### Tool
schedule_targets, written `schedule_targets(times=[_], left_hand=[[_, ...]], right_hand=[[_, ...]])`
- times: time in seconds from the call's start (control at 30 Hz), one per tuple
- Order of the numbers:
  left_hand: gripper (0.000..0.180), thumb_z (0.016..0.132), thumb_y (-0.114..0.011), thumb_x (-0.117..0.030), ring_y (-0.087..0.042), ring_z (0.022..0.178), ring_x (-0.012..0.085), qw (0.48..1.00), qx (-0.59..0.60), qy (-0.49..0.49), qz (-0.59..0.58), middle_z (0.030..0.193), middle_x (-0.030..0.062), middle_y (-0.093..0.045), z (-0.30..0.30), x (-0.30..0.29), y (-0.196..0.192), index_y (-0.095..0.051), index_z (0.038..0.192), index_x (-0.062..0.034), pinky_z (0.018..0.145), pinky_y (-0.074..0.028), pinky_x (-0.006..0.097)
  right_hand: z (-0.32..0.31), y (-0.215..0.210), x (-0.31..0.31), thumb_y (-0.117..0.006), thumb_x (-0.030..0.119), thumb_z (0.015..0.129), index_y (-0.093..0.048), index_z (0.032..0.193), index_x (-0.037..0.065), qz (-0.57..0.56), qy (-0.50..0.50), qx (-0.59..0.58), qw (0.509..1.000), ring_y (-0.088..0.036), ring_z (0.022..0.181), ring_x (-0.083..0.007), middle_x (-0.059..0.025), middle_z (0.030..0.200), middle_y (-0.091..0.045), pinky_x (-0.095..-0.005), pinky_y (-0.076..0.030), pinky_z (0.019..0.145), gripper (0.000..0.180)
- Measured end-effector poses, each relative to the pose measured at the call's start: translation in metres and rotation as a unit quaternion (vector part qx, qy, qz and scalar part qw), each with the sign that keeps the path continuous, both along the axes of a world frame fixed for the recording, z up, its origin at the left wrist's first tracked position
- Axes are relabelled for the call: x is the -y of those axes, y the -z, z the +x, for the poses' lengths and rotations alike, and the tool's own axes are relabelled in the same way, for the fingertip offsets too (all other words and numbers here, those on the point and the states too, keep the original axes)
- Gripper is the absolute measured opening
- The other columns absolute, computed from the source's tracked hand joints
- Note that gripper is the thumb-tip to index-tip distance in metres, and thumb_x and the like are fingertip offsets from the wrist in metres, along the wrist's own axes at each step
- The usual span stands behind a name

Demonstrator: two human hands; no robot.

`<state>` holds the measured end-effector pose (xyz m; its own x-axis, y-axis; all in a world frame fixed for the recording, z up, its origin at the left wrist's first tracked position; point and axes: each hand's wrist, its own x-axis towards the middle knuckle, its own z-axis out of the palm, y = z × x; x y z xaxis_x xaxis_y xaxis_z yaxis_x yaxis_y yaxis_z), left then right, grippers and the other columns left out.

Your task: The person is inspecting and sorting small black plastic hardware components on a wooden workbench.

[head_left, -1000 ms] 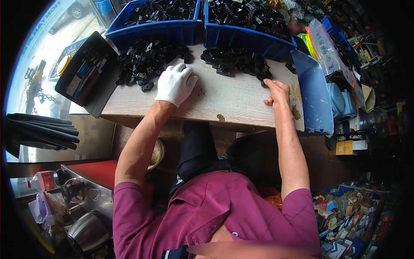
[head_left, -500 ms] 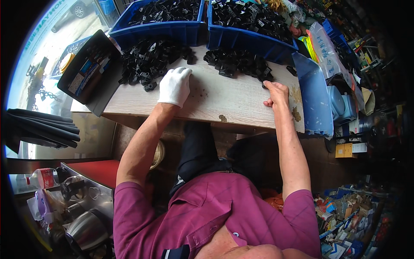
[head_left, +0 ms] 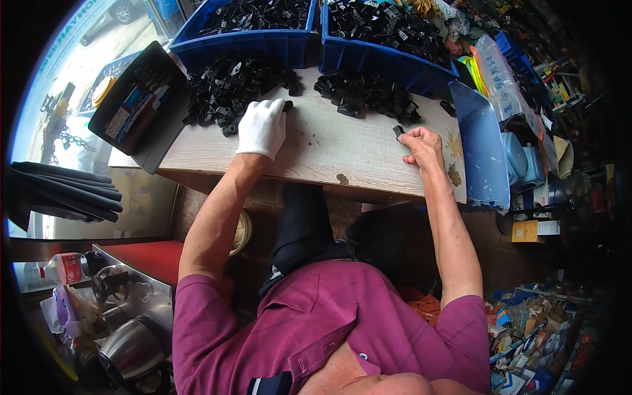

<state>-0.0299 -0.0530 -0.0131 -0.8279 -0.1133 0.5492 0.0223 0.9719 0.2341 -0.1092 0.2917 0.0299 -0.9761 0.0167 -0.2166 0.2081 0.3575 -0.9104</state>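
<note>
Black piece [head_left: 398,131], right of centre, is pinched between the bare right hand's [head_left: 424,147] fingertips; gloved left hand [head_left: 261,130] curls by a second piece [head_left: 288,105], grip unclear. Picking seems underway; next calls for a steady pinch.

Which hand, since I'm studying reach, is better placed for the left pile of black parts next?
Probably the left hand: it's close beside the left pile, though a black part shows at its fingertips; the right hand, pinching another, is farther.

Pale table [head_left: 329,148], heaped black parts [head_left: 227,92], blue bins [head_left: 276,49]
</note>
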Motion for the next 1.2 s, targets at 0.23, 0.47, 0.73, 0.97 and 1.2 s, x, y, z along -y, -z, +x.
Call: schedule_targets(times=[0.23,0.47,0.73,0.97,1.2], left_hand=[[0.015,0.092,-0.066,-0.020,-0.068,0.078,0.0386,0.998,-0.006,-0.014,0.062,0.089,0.0159,-0.071,-0.013,0.013,0.002,-0.076,0.093,-0.0093,0.072,-0.056,0.047],[0.017,0.089,-0.069,-0.019,-0.066,0.087,0.0349,0.997,-0.068,0.027,0.019,0.093,0.0104,-0.071,-0.005,-0.003,0.002,-0.069,0.105,-0.0119,0.075,-0.056,0.045],[0.023,0.088,-0.069,-0.013,-0.069,0.092,0.0379,0.975,-0.050,0.120,0.179,0.101,0.0167,-0.073,0.006,-0.030,0.000,-0.070,0.111,-0.0065,0.080,-0.056,0.044],[0.024,0.089,-0.066,-0.008,-0.069,0.100,0.0356,0.941,-0.049,0.258,0.215,0.106,0.0142,-0.072,-0.005,-0.104,-0.008,-0.072,0.112,-0.0071,0.086,-0.056,0.042],[0.026,0.086,-0.066,-0.009,-0.069,0.097,0.0334,0.937,0.033,0.335,0.097,0.104,0.0118,-0.072,-0.027,-0.118,-0.012,-0.073,0.111,-0.0101,0.084,-0.056,0.042]], right_hand=[[0.010,-0.002,0.000,-0.080,0.009,0.082,-0.062,0.098,0.004,-0.044,0.015,-0.010,0.999,-0.046,0.044,-0.0055,0.0005,0.069,-0.060,-0.0252,-0.056,0.050,0.024],[0.010,-0.011,0.004,-0.082,0.008,0.079,-0.064,0.112,-0.002,0.026,-0.028,0.002,0.999,-0.056,0.055,-0.0111,-0.0081,0.081,-0.065,-0.0272,-0.056,0.052,0.039],[-0.002,0.010,0.005,-0.083,0.020,0.076,-0.071,0.101,0.001,0.164,-0.054,-0.026,0.985,-0.065,0.062,-0.0165,-0.0094,0.081,-0.069,-0.0293,-0.056,0.051,0.034],[0.025,-0.005,0.037,-0.078,0.021,0.078,-0.072,0.102,0.003,0.138,-0.180,-0.034,0.973,-0.055,0.047,-0.0124,-0.0044,0.058,-0.061,-0.0300,-0.045,0.047,0.030],[0.024,0.005,0.033,-0.075,0.015,0.080,-0.072,0.096,0.004,0.119,-0.210,-0.097,0.966,-0.050,0.047,-0.0091,-0.0024,0.054,-0.058,-0.0300,-0.040,0.049,0.019]])
